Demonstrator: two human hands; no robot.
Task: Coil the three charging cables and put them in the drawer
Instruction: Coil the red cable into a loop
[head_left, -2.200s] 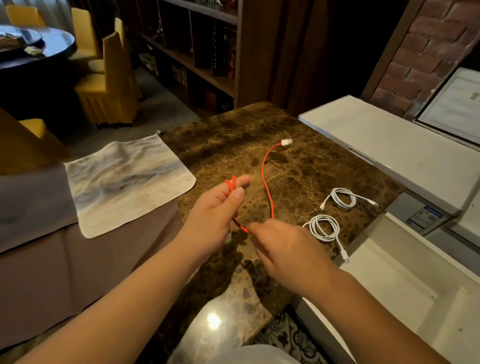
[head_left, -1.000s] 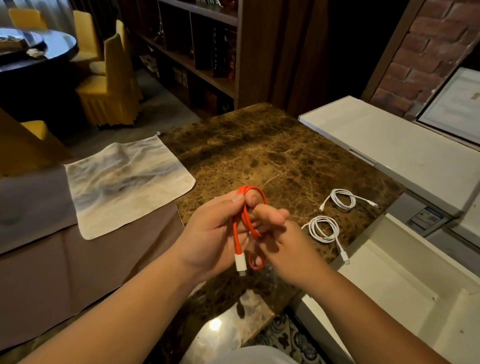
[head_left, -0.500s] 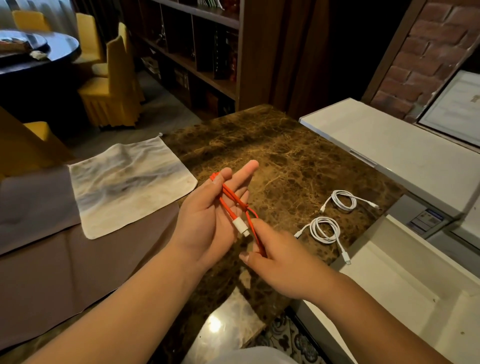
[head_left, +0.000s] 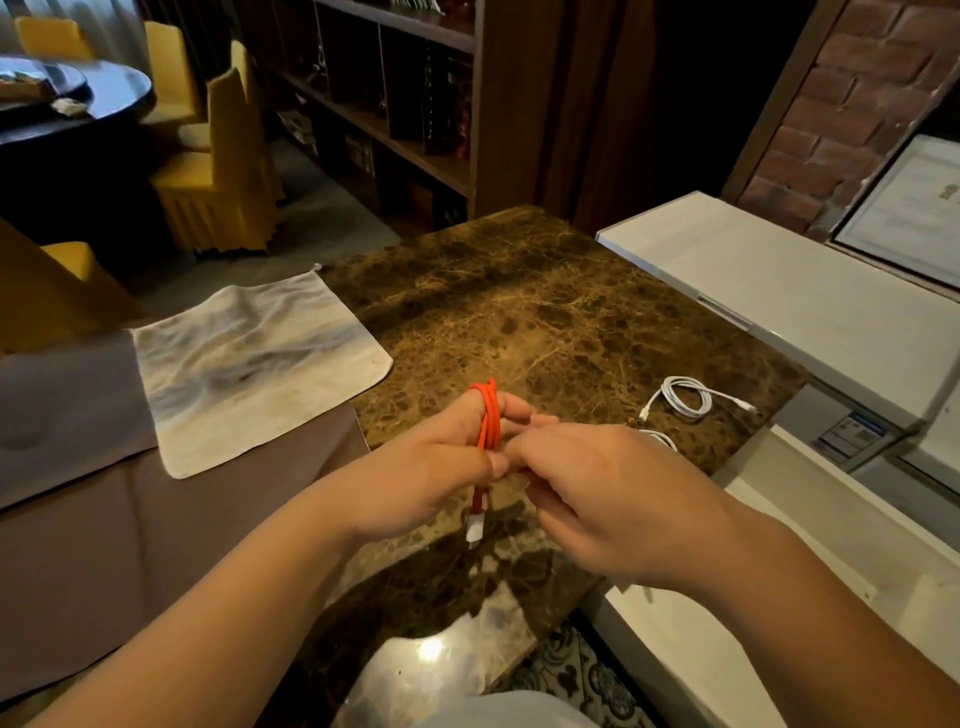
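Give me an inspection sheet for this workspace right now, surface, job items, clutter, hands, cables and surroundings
Surface: brown marble counter, glossy, a light glare near the front edge.
Job's things: red cable bundled in loops, in the hands above the counter, its white plug hanging below; coiled white cable on the counter at right; second white cable mostly hidden behind the right hand; drawer not identifiable.
Clutter: stained white cloth lying at left.
Grippers: left hand grips the red loops; right hand pinches at the bundle, fingertips hidden.
Cables: none besides the three.
Surroundings: white cabinet at right, bookshelf behind, yellow chairs, brick wall.
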